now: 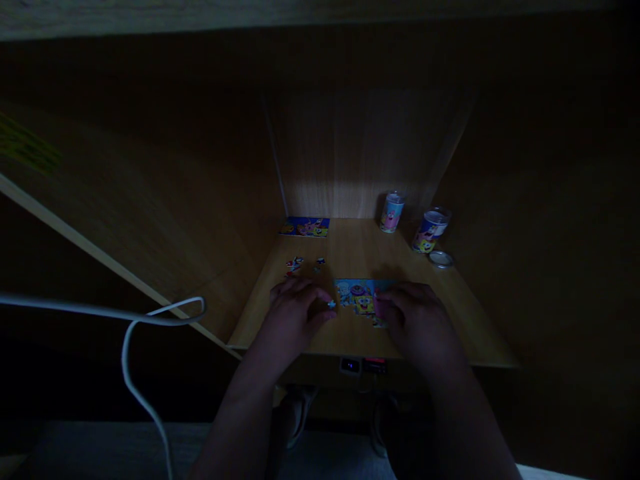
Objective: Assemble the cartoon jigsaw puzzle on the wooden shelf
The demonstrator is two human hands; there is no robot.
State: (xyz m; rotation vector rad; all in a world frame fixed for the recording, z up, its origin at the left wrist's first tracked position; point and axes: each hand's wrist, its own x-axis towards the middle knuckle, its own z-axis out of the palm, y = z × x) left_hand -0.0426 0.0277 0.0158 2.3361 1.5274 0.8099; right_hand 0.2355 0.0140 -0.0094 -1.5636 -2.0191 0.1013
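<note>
1. The partly assembled puzzle (364, 305) lies on the shelf (350, 250), between the hands.
2. Left hand (300, 307) pinches a loose piece (331, 304) just beside the puzzle's left edge.
3. Right hand (413, 317) covers the puzzle's right side; I cannot tell whether it grips.

The fingers (316, 294) and forearms (250, 393) are bare, the trousers (413, 440) dark.

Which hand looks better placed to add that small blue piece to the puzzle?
Probably the left hand: its thumb and fingertips hold the blue piece, just left of the partly built puzzle. The right hand is over the puzzle's right side, perhaps steadying it.
</note>
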